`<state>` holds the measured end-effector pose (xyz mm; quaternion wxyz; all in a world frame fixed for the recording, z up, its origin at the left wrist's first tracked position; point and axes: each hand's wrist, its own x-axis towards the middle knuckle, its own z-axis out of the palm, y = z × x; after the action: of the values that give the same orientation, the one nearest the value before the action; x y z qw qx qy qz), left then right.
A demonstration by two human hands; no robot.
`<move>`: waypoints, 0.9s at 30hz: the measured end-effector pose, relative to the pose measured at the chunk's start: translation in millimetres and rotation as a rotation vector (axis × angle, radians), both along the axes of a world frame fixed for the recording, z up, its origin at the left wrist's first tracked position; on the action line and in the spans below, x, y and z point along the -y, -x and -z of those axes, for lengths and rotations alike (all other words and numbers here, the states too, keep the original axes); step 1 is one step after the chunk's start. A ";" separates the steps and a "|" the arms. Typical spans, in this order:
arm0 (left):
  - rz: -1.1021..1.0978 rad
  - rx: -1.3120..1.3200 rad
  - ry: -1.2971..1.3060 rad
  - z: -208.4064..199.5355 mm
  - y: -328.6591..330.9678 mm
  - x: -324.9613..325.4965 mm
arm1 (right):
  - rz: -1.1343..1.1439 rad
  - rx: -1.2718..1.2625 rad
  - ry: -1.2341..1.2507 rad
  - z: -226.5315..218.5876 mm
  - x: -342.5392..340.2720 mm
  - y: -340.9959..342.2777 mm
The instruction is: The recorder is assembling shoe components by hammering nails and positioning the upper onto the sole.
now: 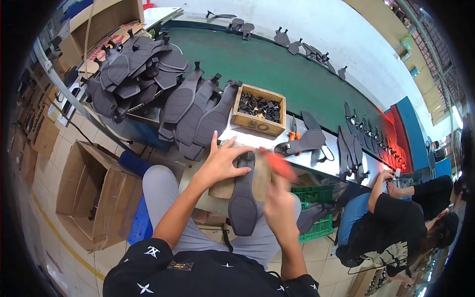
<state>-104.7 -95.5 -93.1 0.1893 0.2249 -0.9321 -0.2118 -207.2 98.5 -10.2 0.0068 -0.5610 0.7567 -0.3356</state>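
Observation:
In front of me a dark grey sole-shaped piece (243, 210) lies with its wide end toward my lap and its narrow end on a tan block (222, 188). My left hand (220, 161) has thumb and forefinger around that narrow end; its other fingers are raised. A red tool (278, 164), smeared by motion, is gripped in my right hand (278, 208) just right of the piece. Its exact kind cannot be made out. Beyond my left hand stands a wooden box (257, 124) of small black parts.
Similar grey pieces (133, 64) are heaped at the left. Orange-handled pliers (294, 132) lie right of the wooden box. A green work surface (237, 59) stretches behind. An open carton (94, 198) stands at left, a green crate (316, 225) at right. Another person (391, 222) works at far right.

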 end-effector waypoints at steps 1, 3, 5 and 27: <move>0.031 -0.045 -0.038 0.3 -0.1 -4.4 | 0.013 0.114 0.048 7.3 -7.6 1.5; 0.035 -0.115 -0.043 -5.9 5.6 11.9 | 0.030 0.213 0.156 0.2 -1.2 19.3; 0.222 -0.257 -0.270 1.4 -19.0 -5.1 | 0.092 0.462 0.201 -16.5 -13.3 8.4; 0.816 -0.274 -1.487 -102.1 -103.1 -105.2 | -1.160 0.536 -0.075 -61.7 8.4 4.4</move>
<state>-1.6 9.7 9.0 0.0127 -0.0897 -0.5281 -0.8443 -211.6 90.0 51.6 0.3959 -0.7753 0.3134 -0.3795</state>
